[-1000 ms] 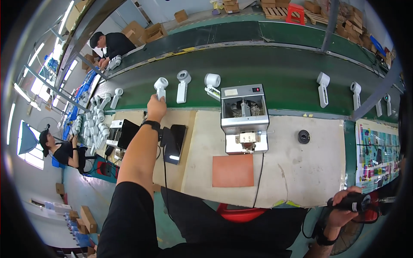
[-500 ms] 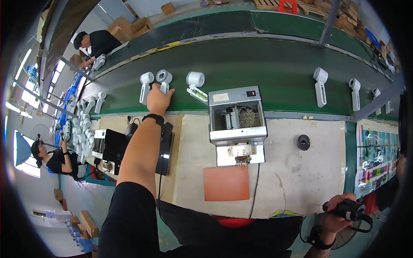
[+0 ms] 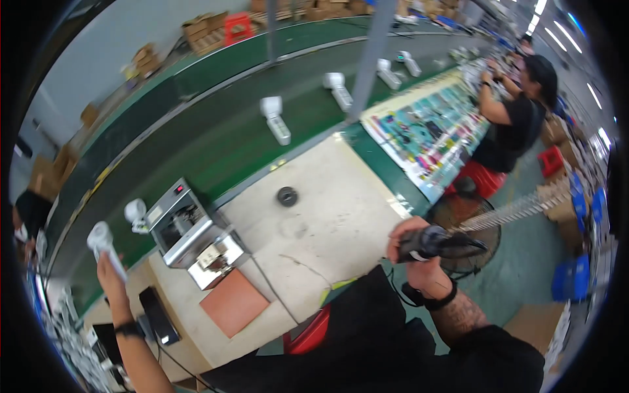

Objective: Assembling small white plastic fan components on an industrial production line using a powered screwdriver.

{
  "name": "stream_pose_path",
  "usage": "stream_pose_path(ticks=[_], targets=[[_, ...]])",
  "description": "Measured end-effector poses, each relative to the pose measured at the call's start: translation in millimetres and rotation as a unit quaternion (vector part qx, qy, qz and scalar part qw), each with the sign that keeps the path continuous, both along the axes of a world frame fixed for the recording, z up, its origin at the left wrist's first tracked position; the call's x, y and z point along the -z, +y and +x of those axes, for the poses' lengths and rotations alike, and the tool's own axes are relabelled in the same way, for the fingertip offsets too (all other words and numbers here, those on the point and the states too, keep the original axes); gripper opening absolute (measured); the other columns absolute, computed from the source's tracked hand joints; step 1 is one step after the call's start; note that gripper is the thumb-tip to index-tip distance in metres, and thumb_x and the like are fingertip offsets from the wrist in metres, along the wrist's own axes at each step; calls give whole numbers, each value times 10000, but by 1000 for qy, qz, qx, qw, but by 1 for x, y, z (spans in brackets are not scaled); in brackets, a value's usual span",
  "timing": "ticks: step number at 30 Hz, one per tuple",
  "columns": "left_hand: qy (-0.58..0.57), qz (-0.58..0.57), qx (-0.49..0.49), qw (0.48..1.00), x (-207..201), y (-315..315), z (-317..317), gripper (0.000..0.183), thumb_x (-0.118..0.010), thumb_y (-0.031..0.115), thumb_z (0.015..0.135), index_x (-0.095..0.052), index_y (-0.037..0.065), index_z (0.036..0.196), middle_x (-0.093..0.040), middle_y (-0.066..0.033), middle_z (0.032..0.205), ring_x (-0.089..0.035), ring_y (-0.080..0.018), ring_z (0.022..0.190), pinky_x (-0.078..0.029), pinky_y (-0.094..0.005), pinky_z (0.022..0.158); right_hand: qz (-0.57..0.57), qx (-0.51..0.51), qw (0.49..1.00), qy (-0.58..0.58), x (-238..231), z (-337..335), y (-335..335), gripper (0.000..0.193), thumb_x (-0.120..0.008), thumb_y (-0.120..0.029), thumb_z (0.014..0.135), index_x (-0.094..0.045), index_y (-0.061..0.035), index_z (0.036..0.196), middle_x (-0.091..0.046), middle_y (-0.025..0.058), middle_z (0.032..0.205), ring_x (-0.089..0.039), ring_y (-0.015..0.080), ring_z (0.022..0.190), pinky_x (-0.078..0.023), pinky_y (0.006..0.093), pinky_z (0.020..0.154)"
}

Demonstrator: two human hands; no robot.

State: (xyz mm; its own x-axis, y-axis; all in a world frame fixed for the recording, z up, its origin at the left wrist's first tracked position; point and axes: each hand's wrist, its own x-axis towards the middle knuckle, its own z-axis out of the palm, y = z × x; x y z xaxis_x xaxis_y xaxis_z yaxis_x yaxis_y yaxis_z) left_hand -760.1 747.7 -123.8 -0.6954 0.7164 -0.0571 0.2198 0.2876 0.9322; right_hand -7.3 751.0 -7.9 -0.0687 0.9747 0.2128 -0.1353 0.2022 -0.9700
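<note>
At the belt's near edge on the left, my left hand [image 3: 111,280] is closed round the handle of a white device with a round head [image 3: 100,234], lifted with its head up. My right hand [image 3: 427,274], beyond the table's right corner, grips a black electric screwdriver [image 3: 419,243] lying roughly level. Between the hands a silver screw feeder [image 3: 175,232] stands on the table, small metal screws in its tray. Another white device [image 3: 135,215] lies on the belt beside the feeder. Motion blurs both hands somewhat.
A brown-orange pad [image 3: 234,302] lies before the feeder, a black ring [image 3: 287,196] farther right. Along the green belt [image 3: 223,147] lie several white devices [image 3: 275,121]. A grey post [image 3: 373,59] rises at its edge. At right are a co-worker [image 3: 521,111] and a floor fan [image 3: 465,226].
My view has swung to the right. My left hand has drawn the white device up off the belt. The screwdriver stays in my right hand.
</note>
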Motion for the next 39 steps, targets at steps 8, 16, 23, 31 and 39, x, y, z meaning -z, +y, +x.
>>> stream_pose_path(ticks=[8, 16, 23, 31, 39], targets=[[-17, 96, 118, 988, -69, -148, 220, 314, -526, 269, 1109, -583, 7, 1272, -661, -89, 1095, -623, -154, 920, -506, -301, 850, 72, -39, 996, 31, -2, -14, -12, 947, -631, -809, 855, -559, 57, 1233, -569, 28, 741, -551, 112, 681, -413, 262, 576], [168, 44, 415, 893, -126, -131, 405, 228, -683, 159, 981, -690, 10, 1153, -668, -187, 1086, -622, -384, 958, -504, -444, 882, 99, -135, 975, 146, -95, -94, -1, 1069, -348, -983, 823, -532, -7, 1218, -555, 59, 704, -528, 152, 608, -428, 301, 581], [376, 90, 193, 902, -137, -131, 438, 192, -772, 231, 892, -789, 99, 1031, -722, -106, 957, -640, -307, 934, -502, -430, 810, 118, -245, 947, 172, -117, -184, 16, 1017, -266, -967, 862, -530, -44, 1197, -546, 55, 713, -522, 173, 616, -432, 321, 606], [375, 98, 192, 902, -106, -124, 436, 183, -822, 203, 821, -785, 101, 968, -739, -36, 921, -636, -266, 909, -485, -410, 793, 105, -224, 962, 112, -67, -232, 31, 1001, -309, -982, 837, -528, -66, 1174, -534, 50, 713, -518, 167, 632, -445, 317, 625], [362, 70, 274, 888, -120, -108, 421, 324, -869, 272, 763, -782, 127, 1040, -750, -19, 993, -633, -255, 954, -464, -406, 829, 85, -200, 968, 122, -50, -238, 37, 952, -323, -945, 876, -529, -63, 1172, -549, 61, 717, -525, 166, 640, -446, 308, 627]])
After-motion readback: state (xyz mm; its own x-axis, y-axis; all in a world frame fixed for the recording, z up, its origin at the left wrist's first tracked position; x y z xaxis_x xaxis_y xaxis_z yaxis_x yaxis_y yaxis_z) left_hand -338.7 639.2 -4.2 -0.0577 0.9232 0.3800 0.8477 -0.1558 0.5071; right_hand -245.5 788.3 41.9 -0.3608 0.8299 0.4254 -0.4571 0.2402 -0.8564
